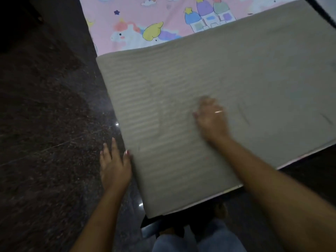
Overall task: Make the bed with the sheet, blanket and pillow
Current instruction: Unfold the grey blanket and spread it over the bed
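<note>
Head view: grey blanket (236,73), long axis left-to-right across sheet (138,13).

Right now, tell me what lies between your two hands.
Only bare grey blanket lies between the left hand at its edge and the right hand on top, per the head view.

Dim floor (45,124) beside the blanket (245,73) seems open; left hand (114,166) lines that edge, right hand (211,118) sits mid-blanket.
</note>
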